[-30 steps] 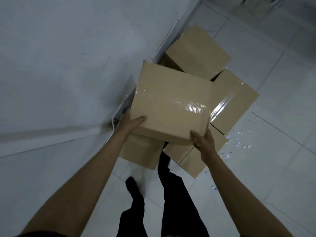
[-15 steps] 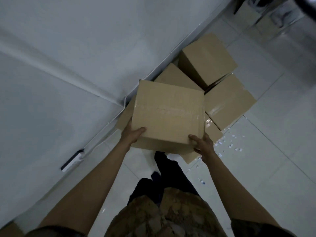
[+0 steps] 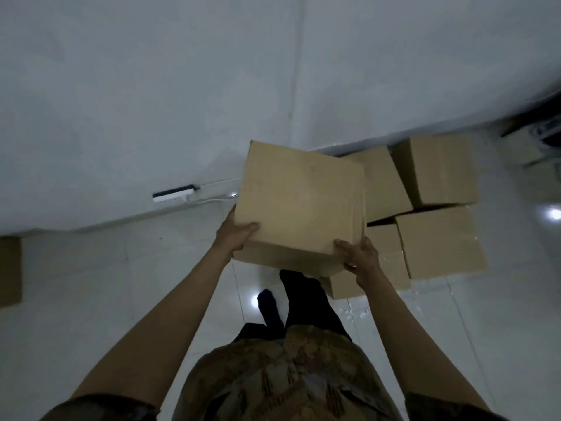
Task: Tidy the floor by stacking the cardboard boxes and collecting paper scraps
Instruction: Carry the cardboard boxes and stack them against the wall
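Plain brown cardboard box (image 3: 299, 205), lifted: left hand (image 3: 235, 235) and right hand (image 3: 359, 258) each grip a near corner; keep level, set squarely onto floor boxes (image 3: 440, 241).

Plain brown cardboard box (image 3: 299, 202) held aloft, tilted; other boxes (image 3: 437, 241) clustered by wall.

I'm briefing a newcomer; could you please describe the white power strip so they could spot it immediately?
Follow the foot of the white wall leftward from the held cardboard box. The power strip lies there on the floor, trailing a white cable. It is the only slim white bar with a dark top; everything nearby is brown cardboard.
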Motion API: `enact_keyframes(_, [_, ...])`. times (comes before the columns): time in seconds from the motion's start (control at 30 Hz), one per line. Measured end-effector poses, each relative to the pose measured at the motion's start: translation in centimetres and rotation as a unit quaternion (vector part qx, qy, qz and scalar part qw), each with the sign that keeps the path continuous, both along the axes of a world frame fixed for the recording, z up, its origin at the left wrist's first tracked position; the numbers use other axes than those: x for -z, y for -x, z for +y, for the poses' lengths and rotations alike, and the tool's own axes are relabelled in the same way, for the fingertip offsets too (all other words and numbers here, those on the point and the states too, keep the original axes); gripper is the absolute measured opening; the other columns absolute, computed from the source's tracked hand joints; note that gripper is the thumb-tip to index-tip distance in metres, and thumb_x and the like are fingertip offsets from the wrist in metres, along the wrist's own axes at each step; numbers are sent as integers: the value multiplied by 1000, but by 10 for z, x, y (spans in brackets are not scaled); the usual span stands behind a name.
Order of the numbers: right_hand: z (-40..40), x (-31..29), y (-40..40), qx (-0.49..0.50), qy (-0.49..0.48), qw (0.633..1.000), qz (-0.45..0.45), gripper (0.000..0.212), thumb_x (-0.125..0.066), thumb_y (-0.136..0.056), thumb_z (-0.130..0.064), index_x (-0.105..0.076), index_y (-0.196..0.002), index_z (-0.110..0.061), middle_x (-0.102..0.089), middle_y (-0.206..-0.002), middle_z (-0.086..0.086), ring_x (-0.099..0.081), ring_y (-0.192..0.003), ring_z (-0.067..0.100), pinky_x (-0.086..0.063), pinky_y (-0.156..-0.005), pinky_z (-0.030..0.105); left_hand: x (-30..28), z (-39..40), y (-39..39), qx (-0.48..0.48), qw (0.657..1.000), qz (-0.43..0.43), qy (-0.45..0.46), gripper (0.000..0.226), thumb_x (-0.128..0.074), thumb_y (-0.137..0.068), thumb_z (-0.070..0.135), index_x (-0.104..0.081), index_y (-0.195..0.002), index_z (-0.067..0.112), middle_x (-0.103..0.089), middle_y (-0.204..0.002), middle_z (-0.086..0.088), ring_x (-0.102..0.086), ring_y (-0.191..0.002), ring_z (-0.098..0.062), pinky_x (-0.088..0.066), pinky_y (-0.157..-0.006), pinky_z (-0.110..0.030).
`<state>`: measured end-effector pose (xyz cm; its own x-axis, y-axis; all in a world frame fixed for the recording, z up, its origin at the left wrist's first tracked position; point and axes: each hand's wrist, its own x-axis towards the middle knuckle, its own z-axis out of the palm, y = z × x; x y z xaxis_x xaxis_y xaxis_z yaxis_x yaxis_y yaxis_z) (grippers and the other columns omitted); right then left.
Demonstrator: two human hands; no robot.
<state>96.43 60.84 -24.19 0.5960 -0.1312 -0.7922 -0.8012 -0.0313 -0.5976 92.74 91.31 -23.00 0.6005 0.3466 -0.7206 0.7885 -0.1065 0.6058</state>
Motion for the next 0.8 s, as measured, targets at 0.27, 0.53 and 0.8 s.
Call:
enact_keyframes(0.27, [86,-36,20,-190,1,981,-27,50,-81,-79,-17,-55,-121,-13,-64,-103,2,-60,-85,18,-51,-64,31,-19,52,136,-183,983,-16,-7,79,-75,-75,49,-37,-144,39,-56,-128,2,-56,-114,-28,-58,-84,-48])
enact_keyframes(0.53, [145,-49,18,-346,-24,938,-30,29,-79,-80,-5,-61,-100,-16,-66,-98,5,-61,-78,15,-47,-62,28,-34,43,211,-333,942,-25,-19,85,-75,-75,50,-33,-148,38,-53,-130,0,-54,-115,-29,-59,-80,-46])
enact_keyframes(0.8, [182,-43,-10,-472,-13,882,7,30,-83,-74,-10,-62,-92,-22,-68,-88,1,-59,-68,17,-39,-74,40,-23,7,239,-460,888,-6,-15,82,-76,-80,43,-34,-149,29,-50,-135,-7,-52,-117,-36,-59,-81,-51])
